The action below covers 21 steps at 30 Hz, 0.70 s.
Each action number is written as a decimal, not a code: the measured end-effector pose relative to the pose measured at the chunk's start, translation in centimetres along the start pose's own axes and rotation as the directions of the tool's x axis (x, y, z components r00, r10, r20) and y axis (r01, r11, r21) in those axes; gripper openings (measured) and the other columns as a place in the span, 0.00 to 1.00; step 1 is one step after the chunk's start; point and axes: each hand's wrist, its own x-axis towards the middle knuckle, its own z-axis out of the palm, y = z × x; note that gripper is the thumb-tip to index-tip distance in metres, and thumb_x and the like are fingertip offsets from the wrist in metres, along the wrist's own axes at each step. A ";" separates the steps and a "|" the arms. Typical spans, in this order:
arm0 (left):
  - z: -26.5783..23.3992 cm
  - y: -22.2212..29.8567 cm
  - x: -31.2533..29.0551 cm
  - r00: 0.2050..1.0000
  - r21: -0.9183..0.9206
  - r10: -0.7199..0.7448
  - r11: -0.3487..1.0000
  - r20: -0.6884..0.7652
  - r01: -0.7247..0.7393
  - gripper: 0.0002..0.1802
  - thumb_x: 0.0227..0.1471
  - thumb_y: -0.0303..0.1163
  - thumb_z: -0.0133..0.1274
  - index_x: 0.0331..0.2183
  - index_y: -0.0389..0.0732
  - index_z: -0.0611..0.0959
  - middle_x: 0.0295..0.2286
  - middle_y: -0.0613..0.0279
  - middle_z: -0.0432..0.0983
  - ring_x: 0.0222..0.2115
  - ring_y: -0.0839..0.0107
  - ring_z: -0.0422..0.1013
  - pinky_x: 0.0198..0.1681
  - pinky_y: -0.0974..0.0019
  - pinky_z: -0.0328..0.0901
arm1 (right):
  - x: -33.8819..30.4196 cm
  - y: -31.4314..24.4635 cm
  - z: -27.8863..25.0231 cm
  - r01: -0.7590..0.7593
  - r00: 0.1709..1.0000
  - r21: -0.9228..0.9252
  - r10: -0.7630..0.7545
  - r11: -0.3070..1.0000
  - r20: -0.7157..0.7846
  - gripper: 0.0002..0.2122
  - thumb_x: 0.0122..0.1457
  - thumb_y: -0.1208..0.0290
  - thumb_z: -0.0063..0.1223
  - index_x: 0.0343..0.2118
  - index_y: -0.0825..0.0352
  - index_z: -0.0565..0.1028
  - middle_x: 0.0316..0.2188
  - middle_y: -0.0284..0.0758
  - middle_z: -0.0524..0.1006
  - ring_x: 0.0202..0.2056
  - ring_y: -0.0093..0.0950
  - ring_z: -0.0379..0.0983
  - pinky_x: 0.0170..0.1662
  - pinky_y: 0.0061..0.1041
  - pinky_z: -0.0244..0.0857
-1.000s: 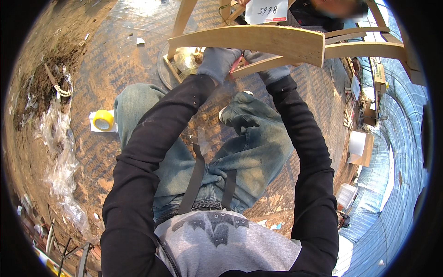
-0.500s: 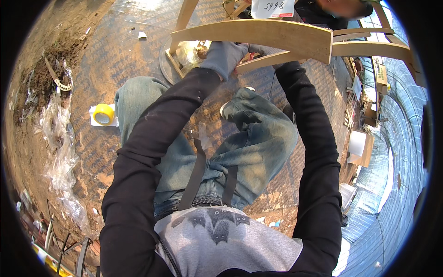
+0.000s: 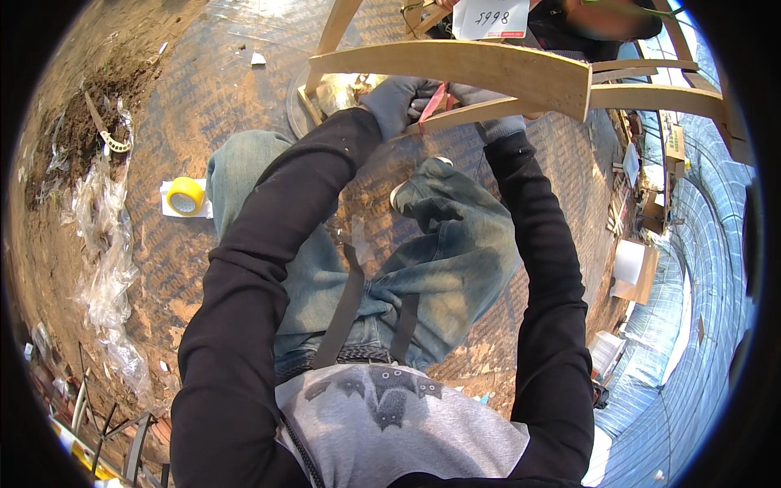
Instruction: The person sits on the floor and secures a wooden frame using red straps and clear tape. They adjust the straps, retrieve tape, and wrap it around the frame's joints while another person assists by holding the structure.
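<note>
A wooden frame stands before me, its broad curved plank [image 3: 455, 69] crossing in front of my hands. My left hand [image 3: 390, 106], in a grey glove, has its fingers curled closed at a red ribbon [image 3: 434, 102]. That ribbon loops around a thin wooden slat [image 3: 472, 113] below the plank. The grey-gloved right hand [image 3: 503, 128] is at the same slat, to the right of the ribbon; wood hides most of its fingers. Behind my left hand lies clear plastic wrap [image 3: 335, 92] inside the frame.
A yellow tape roll [image 3: 185, 197] lies on a white piece beside my left knee. A handsaw [image 3: 104, 126] rests on dirt at far left, above crumpled plastic sheeting [image 3: 106, 276]. Across the frame is another person [image 3: 553, 28] near a white card [image 3: 490, 18]. Blue tarp [image 3: 691, 325] covers the right side.
My left fingers have turned into view at the red ribbon, which now shows more. The right hand has come slightly lower along the slat. The frame appears shifted slightly right and down.
</note>
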 end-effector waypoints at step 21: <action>1.0 0.0 0.2 0.977 0.243 0.117 0.967 -0.179 -0.071 0.06 0.53 0.30 0.53 0.27 0.42 0.74 0.16 0.76 0.61 0.14 0.85 0.53 0.14 0.78 0.48 | -0.8 -4.1 -1.8 0.194 0.954 -0.074 -0.206 0.978 -0.219 0.08 0.52 0.72 0.52 0.36 0.64 0.75 0.34 0.40 0.76 0.38 0.38 0.73 0.41 0.32 0.67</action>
